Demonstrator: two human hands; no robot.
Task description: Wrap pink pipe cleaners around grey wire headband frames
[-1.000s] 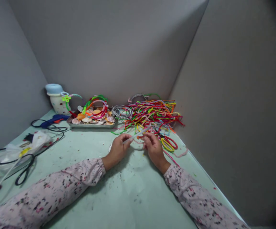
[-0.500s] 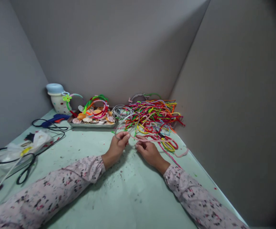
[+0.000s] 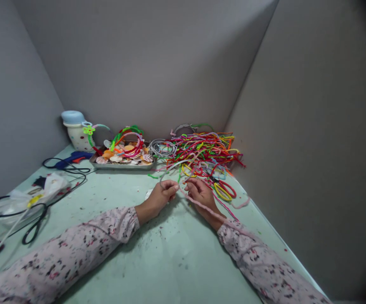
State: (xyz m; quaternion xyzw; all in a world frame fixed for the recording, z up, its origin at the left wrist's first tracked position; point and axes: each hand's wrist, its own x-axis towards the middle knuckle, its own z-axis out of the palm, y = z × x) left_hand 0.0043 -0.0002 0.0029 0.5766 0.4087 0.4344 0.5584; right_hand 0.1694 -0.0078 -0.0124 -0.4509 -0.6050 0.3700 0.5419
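Observation:
My left hand (image 3: 165, 193) is closed, its thumb and index finger pinching a thin grey headband (image 3: 173, 166) and one end of a pink pipe cleaner (image 3: 206, 207). The headband arches up and right from this hand, over the pile behind. The pipe cleaner's free length crosses my right hand (image 3: 201, 197) and trails along the right sleeve. Just right of the left fingertips, the right hand's fingers are curled inward; what they hold, if anything, is hidden. Scissors with red and yellow handles (image 3: 223, 192) lie beside that hand.
Colourful pipe cleaners (image 3: 204, 147) are heaped at the back right, next to coiled grey headbands (image 3: 163, 147). A metal tray (image 3: 124, 167) holds shells and wrapped headbands. At left are a lidded cup (image 3: 77, 133), a blue glue gun (image 3: 73, 159), black cables (image 3: 35, 228) and a plastic bag (image 3: 54, 185).
The pink pipe cleaner has swung down and toward me, now lying over my right hand and sleeve. My left hand and the headband have shifted slightly right, nearer the right hand.

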